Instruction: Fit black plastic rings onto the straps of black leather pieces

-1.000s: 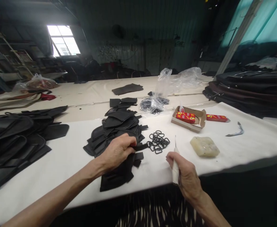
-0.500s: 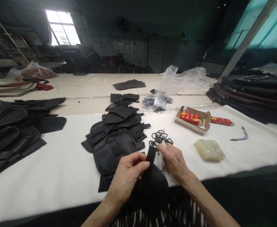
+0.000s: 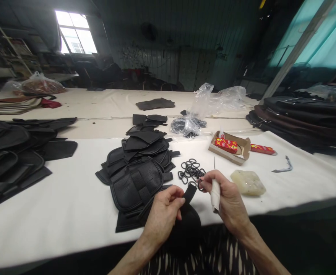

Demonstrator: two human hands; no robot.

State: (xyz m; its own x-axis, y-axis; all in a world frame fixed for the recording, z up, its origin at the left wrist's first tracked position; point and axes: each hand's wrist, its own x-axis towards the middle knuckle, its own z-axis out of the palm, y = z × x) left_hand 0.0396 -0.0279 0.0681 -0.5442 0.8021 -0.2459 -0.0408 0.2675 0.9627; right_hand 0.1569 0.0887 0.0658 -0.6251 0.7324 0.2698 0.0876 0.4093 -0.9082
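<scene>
My left hand [image 3: 166, 210] pinches the base of a black strap [image 3: 189, 193] on a black leather piece [image 3: 186, 225] that hangs at the table's front edge. My right hand [image 3: 226, 198] is closed around a white-wrapped awl [image 3: 215, 195], its thin metal tip pointing up and away. Between the right thumb and forefinger is a black ring [image 3: 200, 185]. Several black D-rings [image 3: 191, 169] lie in a small pile just beyond the hands. Left of them rests a heap of black leather pieces [image 3: 137, 183] with straps.
A cardboard box [image 3: 228, 153] with red packets sits at the right, near a yellowish block [image 3: 248, 182] and a small grey tool [image 3: 284, 165]. More black pieces [image 3: 18, 152] lie at the left. Plastic bags [image 3: 187, 124] and stacked dark bags [image 3: 299, 118] are farther back.
My right hand has moved right, away from the strap, and a ring now shows in its fingers. The awl stands clear of the ring pile. The strap leans more to the right.
</scene>
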